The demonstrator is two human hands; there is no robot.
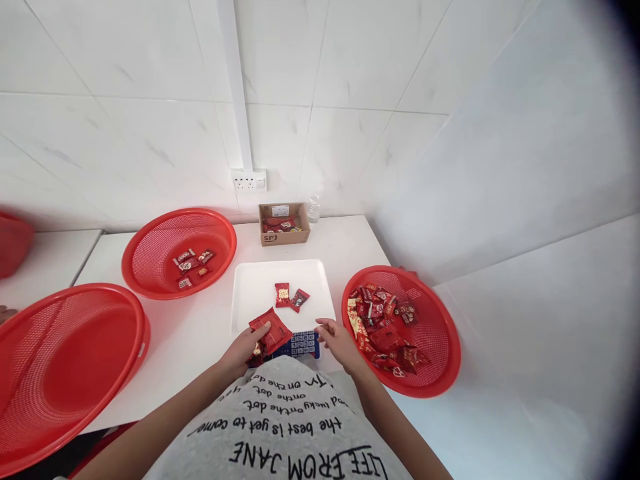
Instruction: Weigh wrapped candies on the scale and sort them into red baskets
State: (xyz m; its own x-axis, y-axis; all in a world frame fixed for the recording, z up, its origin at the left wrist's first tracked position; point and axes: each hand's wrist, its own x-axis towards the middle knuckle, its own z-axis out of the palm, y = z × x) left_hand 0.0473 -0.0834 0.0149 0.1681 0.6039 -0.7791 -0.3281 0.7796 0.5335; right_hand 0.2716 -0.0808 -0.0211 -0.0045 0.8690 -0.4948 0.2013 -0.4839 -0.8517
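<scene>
My left hand (243, 348) is closed on red packets. The larger one, a flat square red packet (273, 331), is pinched under the thumb, and smaller wrapped pieces show below it, partly hidden. My right hand (334, 335) holds nothing, fingers apart, close to the near right corner of a white tray (315, 273). Two small wrapped snacks lie on that tray, a red and cream one (283, 295) and a darker one (299, 300). Below the tray shows a blue number keypad (305, 345), partly covered by the left hand's packet and the shirt.
A red mesh basket (450, 360) heaped with red packets stands right. Another red basket (131, 257) with several packets is back left, and a large red basket (140, 313) is front left. A cardboard box (285, 237) holds packets by the wall. Another person's hand (6, 313) shows far left.
</scene>
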